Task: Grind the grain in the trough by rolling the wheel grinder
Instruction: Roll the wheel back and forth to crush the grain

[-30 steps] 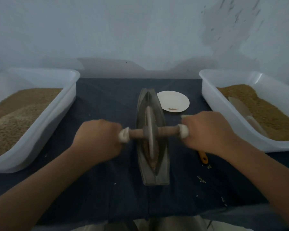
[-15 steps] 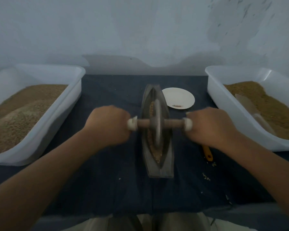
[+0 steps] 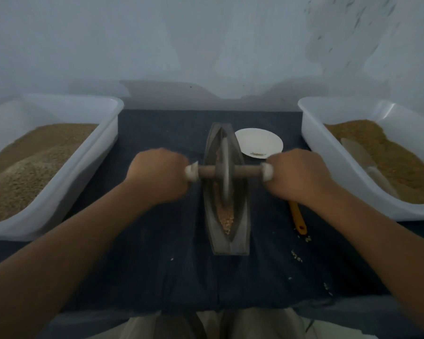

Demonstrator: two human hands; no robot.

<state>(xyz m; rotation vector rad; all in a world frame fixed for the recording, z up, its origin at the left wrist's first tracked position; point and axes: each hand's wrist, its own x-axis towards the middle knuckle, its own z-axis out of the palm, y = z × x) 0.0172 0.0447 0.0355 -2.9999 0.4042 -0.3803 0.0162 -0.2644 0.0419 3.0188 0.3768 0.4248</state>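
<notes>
Far left, a white tub (image 3: pixel 101 152) sits on the counter (image 3: pixel 157 270), which is covered in dark cloth. The tub is heaped with tan grain.

My left forearm enters from the lower left corner and angles up toward centre. My left hand (image 3: pixel 158 176) is knuckles up, fingers curled down round the left end of the axle and clamped on it. A white cap shows just past the fist.

The wheel grinder (image 3: pixel 226 172) stands upright in the trough (image 3: pixel 241 236), at about mid-length. Its disc is edge-on to me and aligned with the groove. Its wooden axle runs level, left to right, square across the trough. The trough's long axis points straight away from me, one tapered end near, the other toward the wall. Cracked grain (image 3: pixel 227 220) lies in the groove on my side of the wheel (the disc is blurred, so its contact line cannot be judged).

A small white plate (image 3: pixel 257 140) sits just right of the trough's far end, with a few specks on it.

My right hand (image 3: pixel 301 176) mirrors the left, knuckles up, fist closed on the axle's right end. That forearm runs off the lower right.

A yellow handle (image 3: pixel 298 220) lies on the cloth, its far end hidden under my right wrist. Stray grains are scattered near it.

Far right, a second white tub (image 3: pixel 328 172) holds brown grain and a pale scoop (image 3: pixel 360 154).
</notes>
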